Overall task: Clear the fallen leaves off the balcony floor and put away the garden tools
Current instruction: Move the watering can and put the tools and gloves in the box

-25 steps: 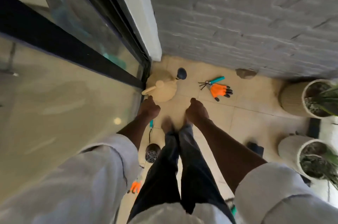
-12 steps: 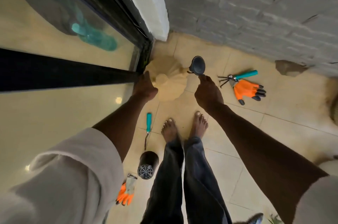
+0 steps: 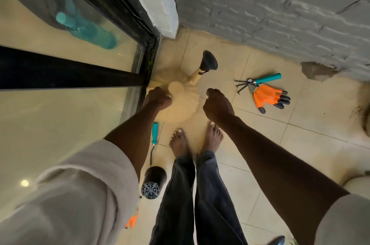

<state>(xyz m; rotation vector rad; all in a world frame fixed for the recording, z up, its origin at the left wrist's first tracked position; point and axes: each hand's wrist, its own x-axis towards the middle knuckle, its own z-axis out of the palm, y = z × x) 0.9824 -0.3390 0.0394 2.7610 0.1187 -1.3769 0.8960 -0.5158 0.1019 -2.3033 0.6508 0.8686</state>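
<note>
A beige watering can (image 3: 181,107) with a black rose head (image 3: 209,61) stands in the corner between the glass door and the grey wall. My left hand (image 3: 158,99) grips the can's handle at its left side. Just right of the can, my right hand (image 3: 218,104) hovers with curled fingers and nothing visible in it. On the tiles to the right lie a teal-handled hand rake (image 3: 262,80) and an orange glove (image 3: 267,97). Beside my left foot lies a second teal-handled tool (image 3: 154,134).
A black pot (image 3: 154,181) lies on its side by my left leg, with another orange glove (image 3: 131,221) behind it. The glass door (image 3: 66,116) runs along the left and the brick wall (image 3: 280,8) across the back. Planters (image 3: 366,113) stand at the right edge.
My right hand has come off the can's spout and drawn back towards me. The can's spout now points up and away. My left hand stays at the handle.
</note>
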